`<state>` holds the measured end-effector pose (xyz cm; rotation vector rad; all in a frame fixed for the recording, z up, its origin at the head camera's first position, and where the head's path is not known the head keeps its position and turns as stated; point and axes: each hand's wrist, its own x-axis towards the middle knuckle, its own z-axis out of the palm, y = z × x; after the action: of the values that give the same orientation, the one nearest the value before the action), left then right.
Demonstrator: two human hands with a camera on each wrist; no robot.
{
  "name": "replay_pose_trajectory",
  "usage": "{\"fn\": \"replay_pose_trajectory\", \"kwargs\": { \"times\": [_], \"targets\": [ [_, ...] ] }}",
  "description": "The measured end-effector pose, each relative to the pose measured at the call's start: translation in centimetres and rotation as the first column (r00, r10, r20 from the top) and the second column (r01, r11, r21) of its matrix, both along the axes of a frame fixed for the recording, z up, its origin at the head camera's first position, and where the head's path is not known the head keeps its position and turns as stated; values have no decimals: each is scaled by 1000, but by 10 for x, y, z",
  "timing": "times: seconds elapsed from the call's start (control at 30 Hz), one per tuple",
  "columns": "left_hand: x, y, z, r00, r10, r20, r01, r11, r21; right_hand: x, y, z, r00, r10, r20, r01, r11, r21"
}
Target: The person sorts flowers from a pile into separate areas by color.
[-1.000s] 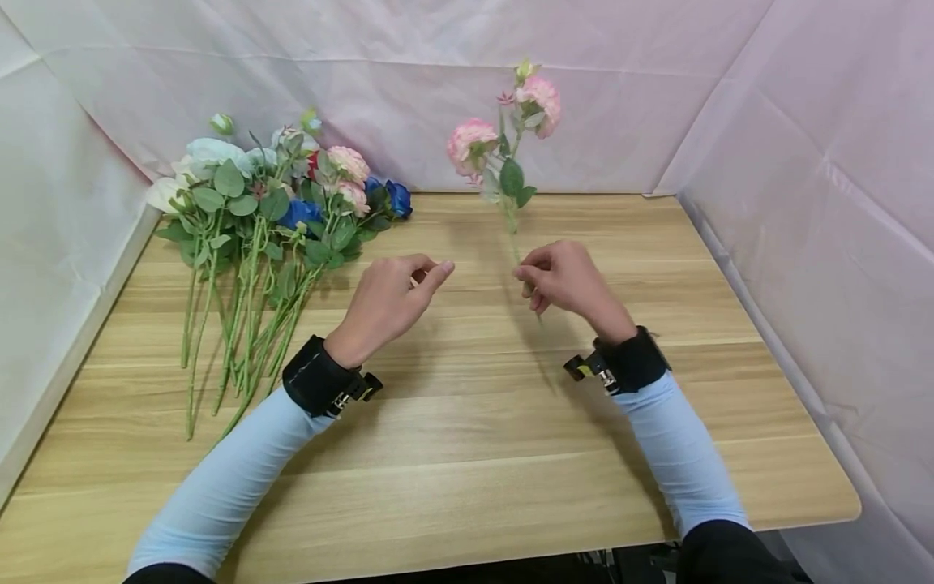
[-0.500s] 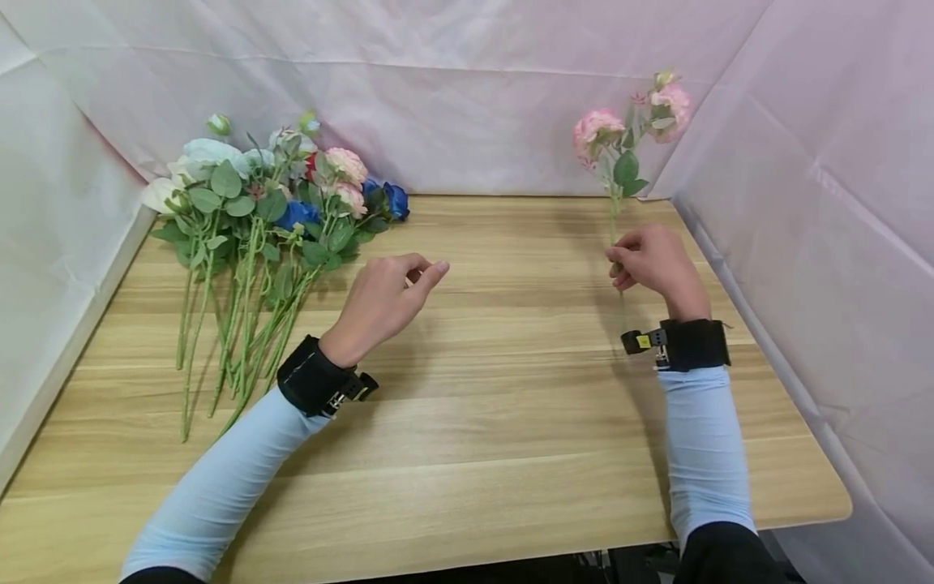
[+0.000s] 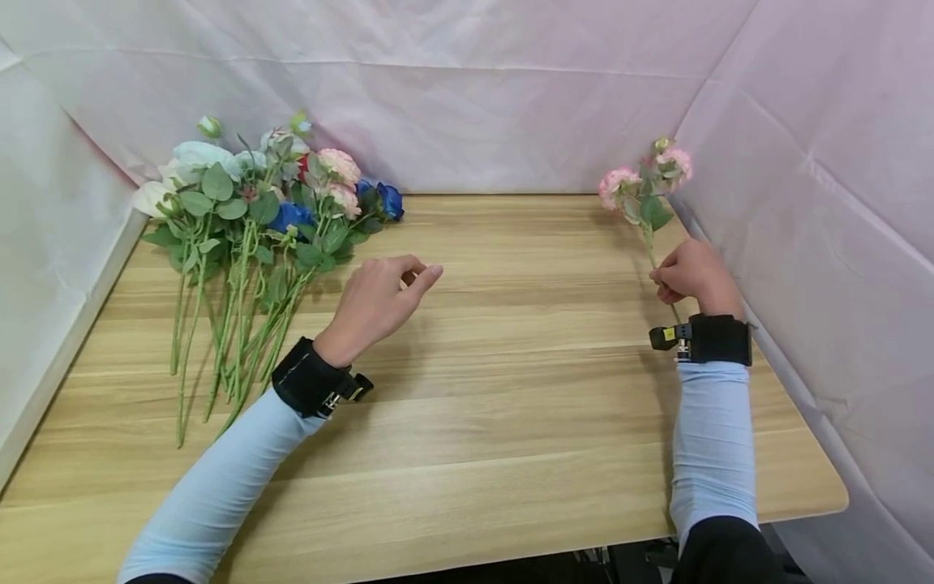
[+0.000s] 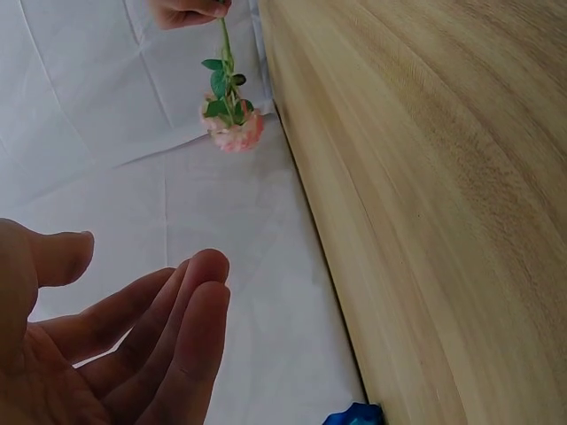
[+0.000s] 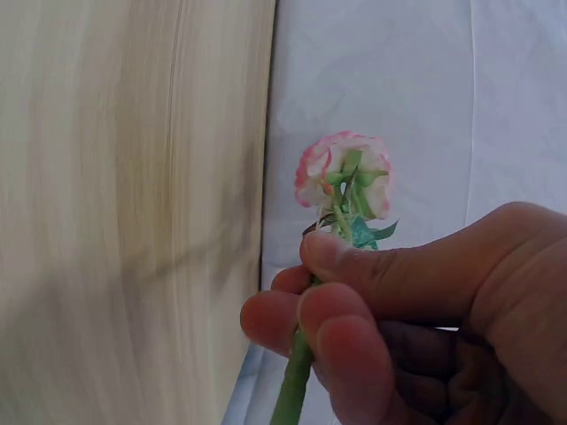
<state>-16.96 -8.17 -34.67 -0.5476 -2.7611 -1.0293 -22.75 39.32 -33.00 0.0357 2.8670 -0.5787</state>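
Note:
At the right side of the table, my right hand (image 3: 696,276) pinches the green stem of a pink artificial flower (image 3: 619,186) between thumb and fingers. Two pink blooms and a small bud top that stem, leaning toward the back right corner. From the right wrist view, one bloom (image 5: 345,173) shows past the thumb, with the stem (image 5: 294,381) running down below the fingers. My left hand (image 3: 375,296) hovers over the middle of the table, fingers loosely bent and holding nothing. In the left wrist view its fingers (image 4: 199,345) and thumb stand apart.
On the left of the wooden table (image 3: 496,422) lies a pile of artificial flowers (image 3: 226,191), white, pink, red and blue, with stems toward the front. A blue flower (image 3: 390,201) sits at its right end. White cloth walls (image 3: 511,122) enclose the back and sides.
My right hand has carried the pink flower from the middle to the right side, then lowered it, and the blooms have dropped toward the table. My left hand has stayed almost still.

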Motion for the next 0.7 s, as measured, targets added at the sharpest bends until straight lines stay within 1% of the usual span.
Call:
{"fn": "replay_pose_trajectory", "kwargs": {
  "times": [0.17, 0.27, 0.43, 0.53, 0.7],
  "targets": [
    [0, 1, -1, 999, -28, 39, 30, 999, -42, 0, 10, -2, 999, -18, 47, 19, 1000, -10],
    [0, 1, -2, 997, -40, 59, 45, 996, -79, -1, 14, -5, 995, -28, 101, 30, 999, -19],
    [1, 3, -4, 996, -53, 73, 60, 993, -102, -2, 17, -12, 979, -40, 198, 49, 998, -41],
    [2, 3, -4, 995, -55, 78, 63, 993, -104, -2, 19, -17, 968, -35, 248, 54, 996, -71],
    [2, 3, -4, 995, -60, 74, 68, 990, -120, -2, 26, -24, 953, -24, 300, 69, 988, -138]
  ]
}}
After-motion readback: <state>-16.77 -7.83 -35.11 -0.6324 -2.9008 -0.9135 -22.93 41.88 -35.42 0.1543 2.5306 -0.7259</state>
